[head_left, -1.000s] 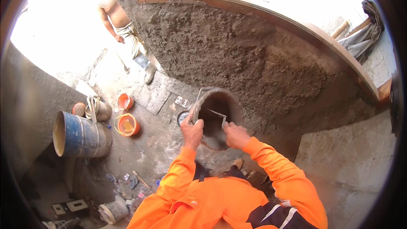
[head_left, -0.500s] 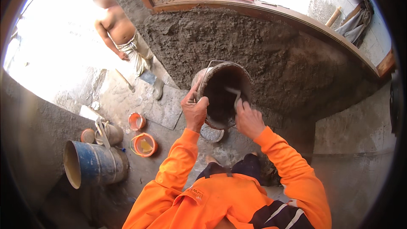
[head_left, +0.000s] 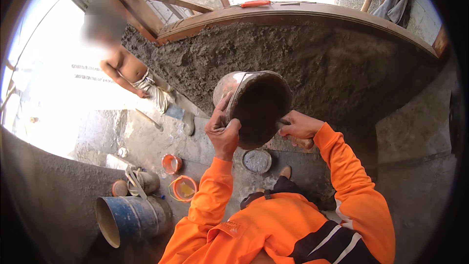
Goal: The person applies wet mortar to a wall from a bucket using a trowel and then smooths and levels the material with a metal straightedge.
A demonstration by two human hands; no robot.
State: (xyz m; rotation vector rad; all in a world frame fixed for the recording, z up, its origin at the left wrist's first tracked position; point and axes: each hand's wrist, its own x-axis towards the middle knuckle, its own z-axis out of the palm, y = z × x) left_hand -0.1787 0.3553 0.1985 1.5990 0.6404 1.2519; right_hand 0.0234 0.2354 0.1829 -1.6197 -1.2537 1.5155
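A rough plastered wall [head_left: 312, 63] fills the far side, its right end fading into shadow. The wooden window frame [head_left: 303, 13] above it is cut off at the top. At the left stands another person [head_left: 132, 66], head blurred out against strong glare. The blue barrel [head_left: 134, 219] at lower left opens leftward, its lower side sinking into darkness. The orange shirt [head_left: 266, 220] runs off the lower edge.

The bucket [head_left: 223, 87] is held off the floor in front of the wall, tipped over: its base points to the upper left, its mouth to the lower right, toward the shirt, with the long axis between. Its inside is too dark to make out. Two orange pails [head_left: 194, 186] sit near the barrel, and a round grey tub [head_left: 258, 172] is on the floor below the bucket.

The left hand [head_left: 224, 134] grips the bucket's left rim, thumb at the edge, fingers on the outer side. The right hand [head_left: 300, 126] is closed around a hand tool [head_left: 306, 143], hiding most of its handle. The tool slants up and left into the mouth; its far end is lost in shadow.
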